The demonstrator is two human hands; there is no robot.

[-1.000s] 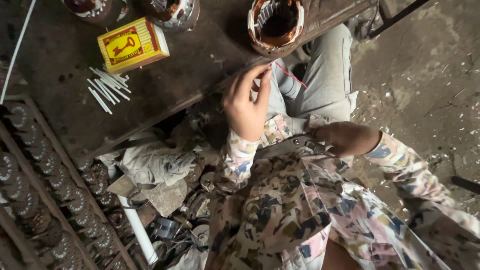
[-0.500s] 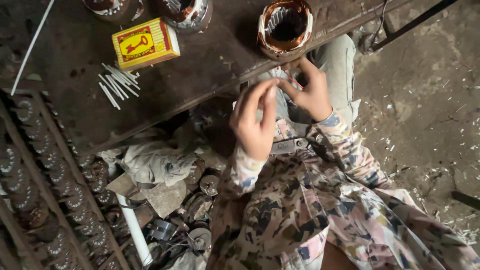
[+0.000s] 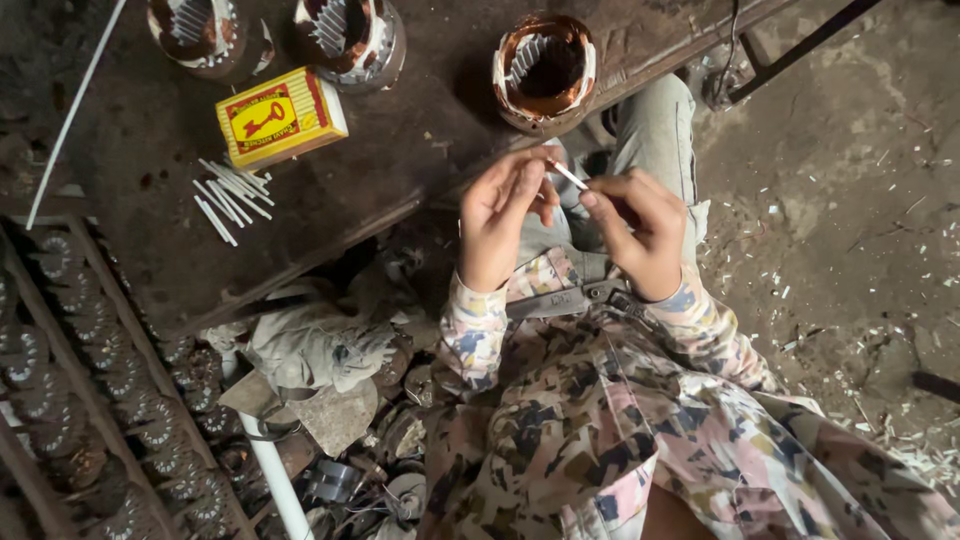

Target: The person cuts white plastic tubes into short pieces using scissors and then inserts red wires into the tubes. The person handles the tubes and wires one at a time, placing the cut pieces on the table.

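**White strip held between both hands**

We see a thin white strip (image 3: 567,175) pinched between our left hand (image 3: 500,225) and right hand (image 3: 640,230), both grips closed on it, just near of the wound coil (image 3: 545,70) on the dark surface (image 3: 400,130). More strips (image 3: 228,195) lie loose at the left beside a yellow box (image 3: 280,118); we judge them not yet used.

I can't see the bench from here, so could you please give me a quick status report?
Left hand and right hand pinch one thin white strip between them. Wound stator just beyond on bench. Nothing between.
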